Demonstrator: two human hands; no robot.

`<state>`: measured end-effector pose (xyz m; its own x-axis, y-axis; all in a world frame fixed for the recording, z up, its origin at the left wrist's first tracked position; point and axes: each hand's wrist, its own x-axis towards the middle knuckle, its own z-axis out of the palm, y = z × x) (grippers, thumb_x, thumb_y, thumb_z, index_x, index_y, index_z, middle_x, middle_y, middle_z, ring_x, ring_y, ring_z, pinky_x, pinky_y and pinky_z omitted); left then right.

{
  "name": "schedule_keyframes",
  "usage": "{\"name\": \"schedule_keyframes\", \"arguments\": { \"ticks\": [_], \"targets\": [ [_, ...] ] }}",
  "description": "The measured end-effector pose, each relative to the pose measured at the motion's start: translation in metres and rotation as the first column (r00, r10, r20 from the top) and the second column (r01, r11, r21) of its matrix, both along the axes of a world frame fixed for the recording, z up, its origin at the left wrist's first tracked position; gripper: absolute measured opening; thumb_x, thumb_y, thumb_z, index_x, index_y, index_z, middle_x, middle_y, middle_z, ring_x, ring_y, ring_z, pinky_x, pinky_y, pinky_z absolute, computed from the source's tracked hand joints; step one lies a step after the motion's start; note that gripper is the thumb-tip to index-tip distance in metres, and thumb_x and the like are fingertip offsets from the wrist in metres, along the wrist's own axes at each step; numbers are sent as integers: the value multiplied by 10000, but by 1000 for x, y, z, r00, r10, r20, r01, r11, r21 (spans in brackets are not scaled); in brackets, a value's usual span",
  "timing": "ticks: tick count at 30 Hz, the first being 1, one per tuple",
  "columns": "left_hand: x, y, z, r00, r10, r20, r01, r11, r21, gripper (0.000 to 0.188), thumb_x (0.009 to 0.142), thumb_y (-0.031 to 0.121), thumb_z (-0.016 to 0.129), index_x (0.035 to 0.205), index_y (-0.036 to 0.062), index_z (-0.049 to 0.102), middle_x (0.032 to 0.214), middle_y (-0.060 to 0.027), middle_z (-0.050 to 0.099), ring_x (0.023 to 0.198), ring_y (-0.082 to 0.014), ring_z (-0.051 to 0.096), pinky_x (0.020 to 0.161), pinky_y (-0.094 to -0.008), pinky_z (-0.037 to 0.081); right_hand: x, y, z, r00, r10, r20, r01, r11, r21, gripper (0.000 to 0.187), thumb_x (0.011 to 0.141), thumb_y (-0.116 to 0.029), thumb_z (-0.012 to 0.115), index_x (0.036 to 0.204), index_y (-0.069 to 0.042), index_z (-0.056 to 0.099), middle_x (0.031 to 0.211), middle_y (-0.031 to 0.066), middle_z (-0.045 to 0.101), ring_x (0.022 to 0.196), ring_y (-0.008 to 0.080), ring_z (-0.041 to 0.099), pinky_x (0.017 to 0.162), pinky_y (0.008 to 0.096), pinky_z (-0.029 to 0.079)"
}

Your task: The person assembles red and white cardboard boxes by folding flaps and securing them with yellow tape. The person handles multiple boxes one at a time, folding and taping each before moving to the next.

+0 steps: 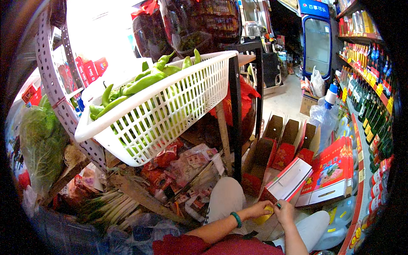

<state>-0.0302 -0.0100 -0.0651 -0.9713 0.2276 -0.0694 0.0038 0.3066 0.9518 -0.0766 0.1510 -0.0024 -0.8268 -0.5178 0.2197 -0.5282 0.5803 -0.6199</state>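
Observation:
Low in front of me, between my knees, both hands are close together. My left hand [257, 210], with a teal bracelet at its wrist, is closed on a small yellow object [264, 217] that may be a roll of tape; fingers partly cover it. My right hand [284, 211] is just beside it, fingers bent in a pinch, with a dark green spot at one finger. Whatever the pinch holds is too small to make out. Just beyond my hands is a red-and-white carton [287, 180], and a flat red printed box [329, 165] leans to its right.
Several open cardboard boxes [284, 146] stand beyond the carton. At left, a white plastic basket [165, 114] of green peppers [146, 83] rests on a metal-framed rack. Leeks [110, 208] lie underneath. Bottle shelves [374, 91] line the right side; a blue-framed fridge [317, 46] stands farther back.

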Motion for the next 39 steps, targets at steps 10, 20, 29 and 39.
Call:
{"name": "schedule_keyframes", "arguments": {
  "ticks": [10,20,29,39],
  "targets": [
    [-1,1,-34,999,14,-44,-4,976,219,297,828,201,621,1070,45,548,967,-70,589,903,-156,548,805,-309,449,10,9,14,992,67,-105,-55,992,111,141,692,-166,634,773,-54,610,755,173,594,721,362,587,634,442,463],
    [29,32,58,987,17,163,-85,902,423,423,849,120,595,1220,133,392,1020,-44,519,850,-144,544,638,-274,510,-9,39,44,994,104,-37,-107,990,-94,203,764,-234,606,802,-39,563,783,186,594,761,375,589,665,462,457],
    [24,31,35,993,-11,114,-34,924,381,459,859,107,581,1266,139,371,1051,-50,530,890,-143,538,758,-295,480,-9,47,52,994,-108,24,110,988,-112,150,772,-178,599,841,-46,580,812,155,586,779,341,582,669,386,460],
    [19,29,20,983,146,116,-161,977,139,383,883,193,556,1225,79,428,1088,-68,529,981,-150,511,837,-269,434,-15,53,65,970,-172,-171,160,984,-85,144,799,-183,571,855,-56,535,788,146,556,773,352,574,654,443,451]
  ]
}}
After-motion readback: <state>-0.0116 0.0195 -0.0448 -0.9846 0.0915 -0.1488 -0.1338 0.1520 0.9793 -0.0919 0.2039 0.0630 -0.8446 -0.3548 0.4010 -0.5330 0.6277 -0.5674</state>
